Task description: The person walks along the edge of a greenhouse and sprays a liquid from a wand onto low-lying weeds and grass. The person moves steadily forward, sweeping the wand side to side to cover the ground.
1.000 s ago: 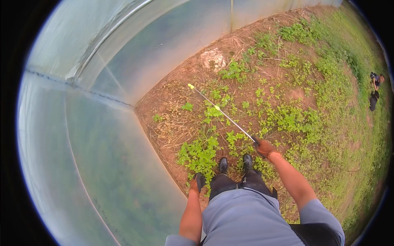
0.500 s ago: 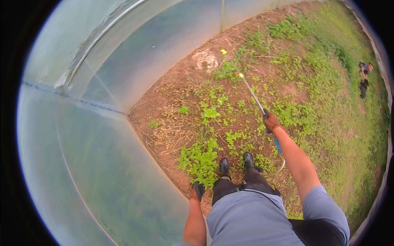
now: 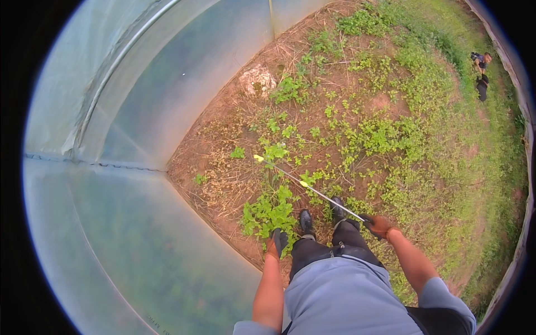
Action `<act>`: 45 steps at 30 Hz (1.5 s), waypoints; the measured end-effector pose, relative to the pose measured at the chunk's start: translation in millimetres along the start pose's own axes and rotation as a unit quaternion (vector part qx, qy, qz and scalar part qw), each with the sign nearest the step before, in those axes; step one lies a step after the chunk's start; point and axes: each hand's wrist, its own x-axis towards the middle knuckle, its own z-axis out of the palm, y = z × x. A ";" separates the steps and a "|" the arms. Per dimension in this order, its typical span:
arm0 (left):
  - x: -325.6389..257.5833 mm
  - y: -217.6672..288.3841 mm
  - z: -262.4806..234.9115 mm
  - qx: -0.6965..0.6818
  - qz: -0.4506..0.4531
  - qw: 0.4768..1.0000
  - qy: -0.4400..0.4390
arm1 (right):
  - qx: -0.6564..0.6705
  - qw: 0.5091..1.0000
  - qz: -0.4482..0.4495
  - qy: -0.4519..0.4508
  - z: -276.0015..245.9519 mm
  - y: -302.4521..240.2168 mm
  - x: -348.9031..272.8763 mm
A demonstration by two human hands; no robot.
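My right hand (image 3: 381, 226), in a brown and black work glove, is closed round the handle end of a spray wand (image 3: 335, 203). The thin metal wand slants up and left in front of my boots, with one yellow-green nozzle (image 3: 258, 158) at its tip and another yellow-green fitting (image 3: 303, 183) partway along. Its tip is over low green plants just ahead of me. My left hand (image 3: 277, 241), gloved alike, hangs empty beside a leafy clump of weeds (image 3: 270, 215), its dark fingers loosely extended. Whether the fingers touch the leaves I cannot tell.
A translucent plastic film wall (image 3: 162, 240) curves along my left and ahead, with a metal pipe (image 3: 114, 64) on it. A pale patch (image 3: 258, 81) lies on the soil near the film. Weeds spread to the right, where another person (image 3: 480, 70) is, far off.
My right hand has come down and nearer, swinging the wand tip left and toward me. My left hand has risen slightly beside the weeds. The view has shifted a little.
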 end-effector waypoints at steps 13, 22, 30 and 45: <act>-37.2 -21.6 -64.7 -0.050 -0.003 0.997 0.056 | -0.078 0.986 -0.140 0.054 10.2 -187.6 135.9; -59.1 -61.3 -83.1 -0.114 -0.044 0.986 0.110 | -0.181 0.960 -0.208 -0.037 46.4 -186.8 135.3; -23.6 -25.2 -43.6 0.010 -0.038 0.999 0.015 | -0.025 0.993 0.039 0.111 -30.3 -16.5 46.2; -21.1 1.0 119.5 0.321 -0.082 0.940 -0.086 | 0.274 0.875 0.231 0.327 72.6 224.2 -145.5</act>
